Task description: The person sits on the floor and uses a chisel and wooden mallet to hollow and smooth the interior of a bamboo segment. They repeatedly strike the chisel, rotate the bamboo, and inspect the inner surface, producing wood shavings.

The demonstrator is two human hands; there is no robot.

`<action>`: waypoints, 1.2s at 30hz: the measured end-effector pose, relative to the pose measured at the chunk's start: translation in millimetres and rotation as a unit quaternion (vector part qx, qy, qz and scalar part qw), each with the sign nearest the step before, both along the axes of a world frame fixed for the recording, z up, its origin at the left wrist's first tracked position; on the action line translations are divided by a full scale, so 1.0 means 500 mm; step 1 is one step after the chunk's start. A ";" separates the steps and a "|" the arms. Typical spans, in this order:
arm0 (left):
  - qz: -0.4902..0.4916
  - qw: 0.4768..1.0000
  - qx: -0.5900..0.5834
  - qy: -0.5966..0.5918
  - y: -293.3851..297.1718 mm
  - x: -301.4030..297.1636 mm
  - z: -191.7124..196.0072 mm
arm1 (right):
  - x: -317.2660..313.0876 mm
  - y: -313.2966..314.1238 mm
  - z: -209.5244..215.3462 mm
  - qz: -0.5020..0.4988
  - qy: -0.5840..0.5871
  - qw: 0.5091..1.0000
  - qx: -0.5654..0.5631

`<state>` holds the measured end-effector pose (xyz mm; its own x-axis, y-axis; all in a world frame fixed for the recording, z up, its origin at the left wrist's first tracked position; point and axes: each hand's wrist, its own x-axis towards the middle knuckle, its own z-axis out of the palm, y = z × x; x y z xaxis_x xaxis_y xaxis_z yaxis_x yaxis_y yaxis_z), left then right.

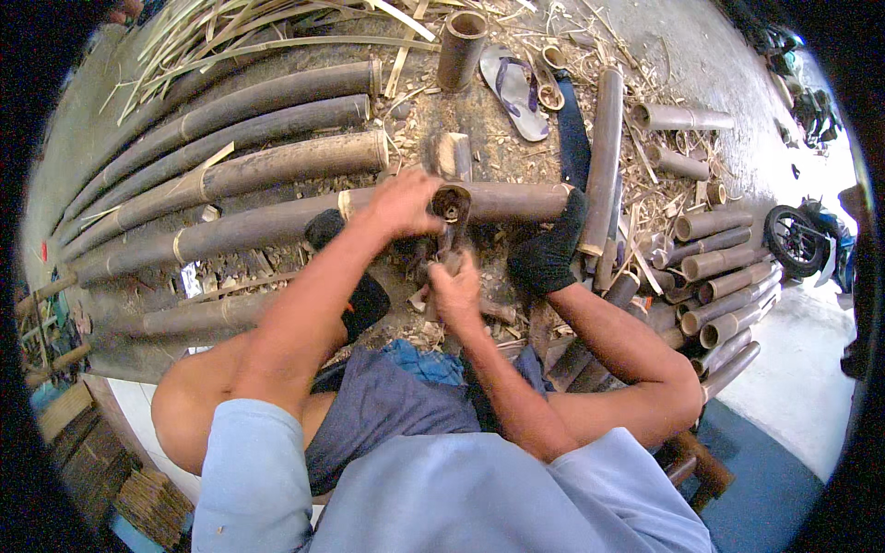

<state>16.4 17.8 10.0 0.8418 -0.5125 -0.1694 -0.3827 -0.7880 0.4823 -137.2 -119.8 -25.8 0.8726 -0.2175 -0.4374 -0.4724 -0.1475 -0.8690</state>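
My left hand [404, 205] grips the top of a short upright bamboo tube [451, 204] held between my knees. My right hand [455, 286] is closed on a dark tool [449, 247] whose upper end meets the tube just below its rim; the tool's shape is partly hidden by my fingers. A long bamboo pole [277, 226] lies across the ground right behind the tube. My feet wear black socks [549, 247] on either side of it.
Several long bamboo poles [230, 138] lie at the left. Cut bamboo sections [719, 276] are stacked at the right. A sandal [516, 90] and an upright tube [461, 46] sit ahead among shavings. A motorbike wheel [793, 240] stands far right.
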 end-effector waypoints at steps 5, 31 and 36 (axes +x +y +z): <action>0.110 0.987 0.014 -0.115 -0.044 -0.078 -0.064 | -0.002 0.038 -0.004 -0.060 -0.005 0.998 -0.025; 0.087 0.991 0.029 -0.094 -0.008 -0.080 -0.041 | 0.339 -0.210 0.135 0.598 0.016 0.728 -0.335; 0.097 0.983 0.143 -0.063 0.053 -0.084 -0.036 | 0.152 -0.173 0.066 0.388 0.123 0.912 0.042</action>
